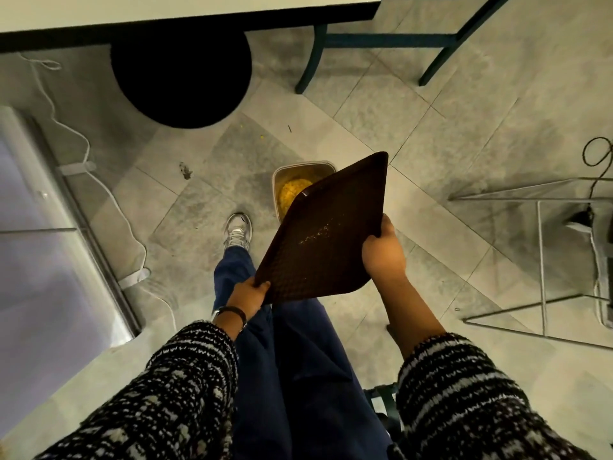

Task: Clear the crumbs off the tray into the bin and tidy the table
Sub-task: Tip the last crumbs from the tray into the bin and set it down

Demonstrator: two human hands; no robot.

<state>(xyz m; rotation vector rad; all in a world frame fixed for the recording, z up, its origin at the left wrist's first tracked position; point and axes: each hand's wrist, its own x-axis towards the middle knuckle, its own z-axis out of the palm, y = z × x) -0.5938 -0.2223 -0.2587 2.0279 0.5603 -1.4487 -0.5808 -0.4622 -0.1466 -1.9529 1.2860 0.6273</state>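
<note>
A dark brown textured tray [328,224] is tilted over a small clear bin [285,180] on the floor, its far corner covering part of the bin's mouth. Yellow crumbs [292,190] lie inside the bin. A few pale crumbs [316,234] still cling to the tray's surface. My left hand [248,295] grips the tray's near left corner. My right hand [383,252] grips its right edge, thumb on top.
A white table [185,11] with a black round base [180,78] stands ahead. Teal chair legs [374,41] are at top right, a wire-frame stand [544,260] at right, a white cable [83,147] and a glass panel at left. My shoe [237,231] is beside the bin.
</note>
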